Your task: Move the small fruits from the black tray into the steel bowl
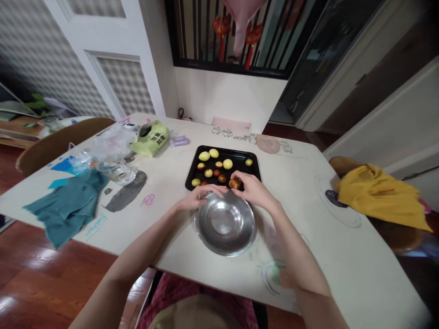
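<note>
At the near edge of the black tray point(238, 154), where the metal bowl point(212, 228) sits close against it on the pale desk point(291, 183), the right hand point(255, 189) has a mottled reddish-brown fruit point(235, 183) pinched between thumb and fingers. Whether that fruit rests on the tray or is just off it, I cannot tell from this angle. The left hand point(197, 198) reaches over the bowl's far left rim, fingers stretched out and lying close together, the thumb apart from them; it grips nothing (whether it touches the rim is hard to make out).

Further back on the tray lie more fruits, among them a smooth yellow-green one point(227, 164) and several patched with brown. To the left, a teal cloth point(70, 201) hangs over the desk's edge, and a green packet point(152, 139) stands beyond it.

The step in hand looks to be the handling of a single fruit, gripped or just being gripped. As I judge it, any next move calls for a steady pinch, since something so round and glossy could slip, and for enough height to clear both the bowl's rim and the left fingers beside it.
</note>
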Demonstrator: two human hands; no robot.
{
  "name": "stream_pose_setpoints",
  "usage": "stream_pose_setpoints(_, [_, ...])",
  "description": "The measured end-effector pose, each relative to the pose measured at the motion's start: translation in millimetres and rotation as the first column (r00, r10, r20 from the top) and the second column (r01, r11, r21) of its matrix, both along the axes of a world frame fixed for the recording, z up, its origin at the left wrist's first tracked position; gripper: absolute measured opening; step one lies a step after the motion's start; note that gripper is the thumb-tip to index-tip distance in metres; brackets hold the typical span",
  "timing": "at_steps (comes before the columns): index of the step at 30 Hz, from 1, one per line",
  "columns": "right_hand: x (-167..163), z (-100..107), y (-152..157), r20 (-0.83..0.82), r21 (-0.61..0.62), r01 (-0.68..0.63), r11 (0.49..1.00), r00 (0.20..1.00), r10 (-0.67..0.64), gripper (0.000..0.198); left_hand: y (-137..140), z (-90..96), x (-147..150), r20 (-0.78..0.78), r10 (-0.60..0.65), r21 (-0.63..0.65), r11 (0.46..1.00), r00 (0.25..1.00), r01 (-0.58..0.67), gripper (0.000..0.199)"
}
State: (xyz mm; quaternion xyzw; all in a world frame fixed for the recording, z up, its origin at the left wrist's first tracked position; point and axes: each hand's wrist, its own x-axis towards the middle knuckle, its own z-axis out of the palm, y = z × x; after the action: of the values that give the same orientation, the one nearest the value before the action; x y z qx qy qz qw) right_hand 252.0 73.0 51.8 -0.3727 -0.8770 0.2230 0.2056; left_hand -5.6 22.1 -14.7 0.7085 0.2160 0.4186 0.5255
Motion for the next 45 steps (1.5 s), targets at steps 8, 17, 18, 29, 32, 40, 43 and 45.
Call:
stream_pose_setpoints(8, [-25,13,-41,0.256,-0.144,-0.248,0.958,0.926,0.278,0.021,8,-7.9,-17,0.095,0.213,-0.094,0.974,0.972,-0.204,0.025])
stream_pose_setpoints(17, [-50,-7,-50,0.508,-0.111,-0.252,0.961,0.817,0.272,0.018,18,-23.1,-26,0.059,0.807,0.290,0.550,0.588,-0.783,0.023])
stream_pose_setpoints(18, [-51,-7,-50,0.519,-0.108,-0.248,0.963,0.812,0.268,0.018,19,-23.7,-28,0.026,0.814,0.323,0.542,0.580,-0.776,0.023])
stream_pose_setpoints(29, [-49,-3,-49,0.504,-0.062,-0.207,0.976,0.838,0.209,0.022,21,-22.8,-30,-0.483,0.614,0.572,0.761,0.624,-0.306,0.031])
stream_pose_setpoints(32, [-48,-5,-49,0.507,-0.050,-0.205,0.978,0.838,0.201,0.023,21,-23.5,-32,-0.497,0.615,0.580,0.760,0.613,-0.293,0.034])
stream_pose_setpoints(40, [-32,5,-35,0.369,-0.023,-0.120,0.993,0.922,0.120,0.022,23,-27.4,-36,-0.530,0.615,0.591,0.761,0.584,-0.266,0.041])
stream_pose_setpoints(43, [-25,3,-18,0.236,0.061,-0.001,0.998,0.972,-0.013,0.019,23,-27.6,-35,-0.532,0.621,0.600,0.756,0.575,-0.262,0.043])
stream_pose_setpoints(45, [-22,-5,-5,0.184,0.139,0.074,0.987,0.978,-0.100,0.029,23,-27.8,-35,-0.528,0.624,0.605,0.753,0.576,-0.261,0.042])
